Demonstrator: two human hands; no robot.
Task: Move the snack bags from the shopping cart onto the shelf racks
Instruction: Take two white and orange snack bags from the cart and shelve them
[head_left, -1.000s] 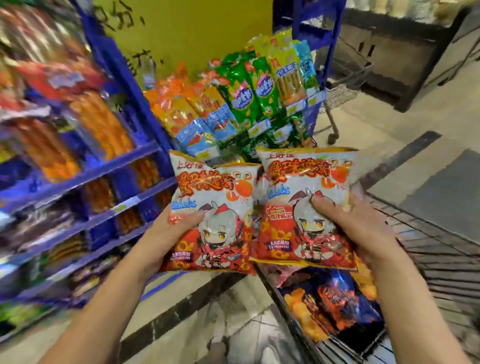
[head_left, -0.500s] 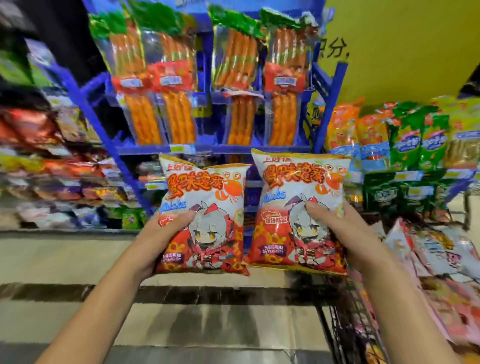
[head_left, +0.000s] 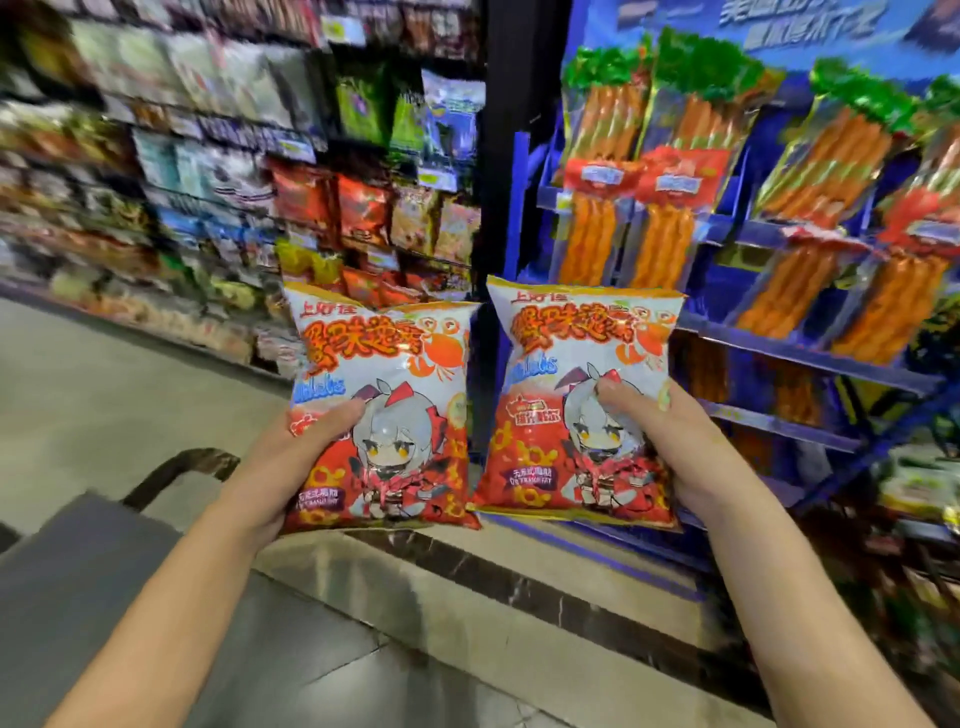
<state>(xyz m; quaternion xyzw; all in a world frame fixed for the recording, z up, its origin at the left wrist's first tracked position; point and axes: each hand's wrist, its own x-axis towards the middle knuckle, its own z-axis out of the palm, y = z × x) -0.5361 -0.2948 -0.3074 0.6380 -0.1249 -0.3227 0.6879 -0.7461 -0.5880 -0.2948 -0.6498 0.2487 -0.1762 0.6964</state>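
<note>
In the aisle, between a long wall of shelves (head_left: 218, 171) and a blue rack (head_left: 810, 358), we hold two matching snack bags up in front of us, one in each hand. Our left hand (head_left: 291, 462) grips the left bag (head_left: 384, 374) at its lower left edge, thumb across the front and fingers hidden behind. Our right hand (head_left: 685, 452) grips the right bag (head_left: 576, 364) at its lower right edge in the same way. The hands are apart, each clamped on its own bag.

The bags sit side by side in the air, upright, with their printed faces toward us. Their inner edges are very close, and we cannot tell whether the bottom corners touch. Neither bag is in the cart or on a shelf yet.

We judge that gripping by the outer lower edges keeps the fronts readable for matching against the stock. It also leaves the tops and inner sides free to slide into a row. Held upright, they need no turning before they go in.

The blue rack carries long sausage packs (head_left: 670, 171), so it looks like the wrong home. The shelves behind the left bag hold red packs (head_left: 363, 208) of a similar colour, which may be the spot. The blur there stops us from confirming it.

A dark curved bar (head_left: 176, 473) at lower left may belong to the cart, but we cannot tell.
</note>
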